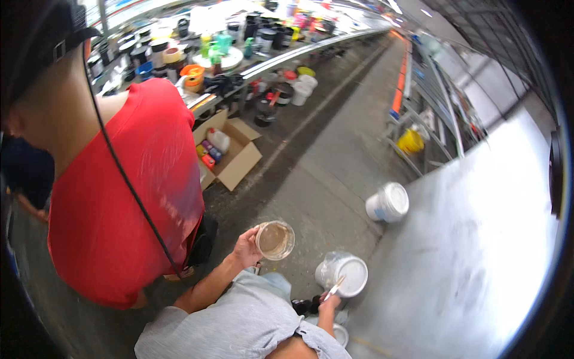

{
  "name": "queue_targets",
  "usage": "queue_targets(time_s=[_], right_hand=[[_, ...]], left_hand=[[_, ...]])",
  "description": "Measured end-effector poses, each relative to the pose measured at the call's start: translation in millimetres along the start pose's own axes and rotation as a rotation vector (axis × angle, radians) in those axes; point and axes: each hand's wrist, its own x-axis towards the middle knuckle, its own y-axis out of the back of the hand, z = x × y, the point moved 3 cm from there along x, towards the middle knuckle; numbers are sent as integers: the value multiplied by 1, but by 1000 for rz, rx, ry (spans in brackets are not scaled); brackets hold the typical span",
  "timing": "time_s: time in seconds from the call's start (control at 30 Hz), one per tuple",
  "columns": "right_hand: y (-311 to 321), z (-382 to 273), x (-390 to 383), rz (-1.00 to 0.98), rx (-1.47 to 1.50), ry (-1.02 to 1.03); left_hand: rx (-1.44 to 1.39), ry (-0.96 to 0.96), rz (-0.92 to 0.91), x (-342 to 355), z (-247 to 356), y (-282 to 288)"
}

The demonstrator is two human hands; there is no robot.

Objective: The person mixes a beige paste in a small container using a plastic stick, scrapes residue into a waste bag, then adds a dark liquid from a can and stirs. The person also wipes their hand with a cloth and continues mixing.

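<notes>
My left hand (pixel 246 249) holds a clear round plastic cup (pixel 275 240) by its rim; the cup is tipped toward me and has a brownish smear inside. My right hand (pixel 329 303) grips a thin stick (pixel 334 289) whose tip reaches over a white plastic bucket (pixel 342 274) standing on the concrete floor just beyond it. Cup and bucket are about a hand's width apart. My grey shirt fills the lower middle of the view.
A person in a red shirt (pixel 119 197) stands close on my left. An open cardboard box (pixel 230 157) of bottles lies on the floor. Another white bucket (pixel 387 203) lies by a large pale tabletop (pixel 478 251). A long bench (pixel 239 57) carries many paint pots.
</notes>
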Motion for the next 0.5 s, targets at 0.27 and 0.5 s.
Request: queue_targets(time_s=[0.27,0.5], right_hand=[[-122,-38,94,41,-377,-284],[-390,-276,264,-336,-498,166]], left_hand=[[-172,-609,120,87,92,13],[-226,-855,107,207,153,-29]])
